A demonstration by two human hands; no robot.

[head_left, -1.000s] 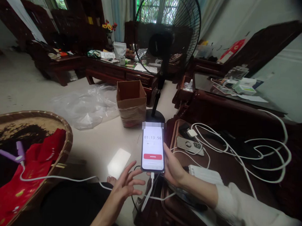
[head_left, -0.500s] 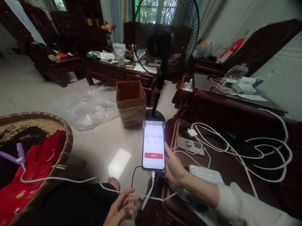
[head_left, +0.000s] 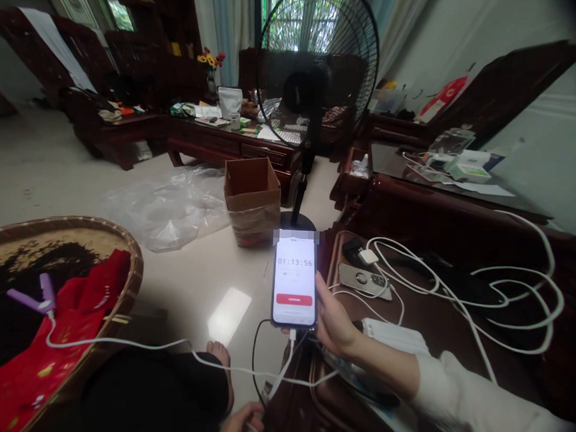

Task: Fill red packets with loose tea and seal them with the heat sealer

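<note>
My right hand [head_left: 335, 320] is closed around a smartphone [head_left: 294, 283], its lit screen facing me with a timer and a red bar. A white charging cable [head_left: 287, 362] is plugged into the phone's lower end. Low in the view, my left hand [head_left: 241, 424] has loosely bent fingers, partly cut off by the bottom edge. It is beside the dark seat edge, near the white cable and a thin black cord [head_left: 253, 361], and I see nothing held in it. At left, a purple forked device [head_left: 46, 298] on another white cord lies over red packets [head_left: 73, 315].
A round woven tray [head_left: 136, 260] with dark dried material stands at left. On the brown leather case [head_left: 333, 269] at right lie another phone [head_left: 361, 278] and coiled white cable [head_left: 428, 279]. Ahead are a cardboard box [head_left: 252, 202], clear plastic [head_left: 169, 204] and a standing fan [head_left: 300, 92].
My left hand has moved down and slightly right, its spread fingers now more bent. My right hand still holds the phone in nearly the same place. The view has shifted slightly.
</note>
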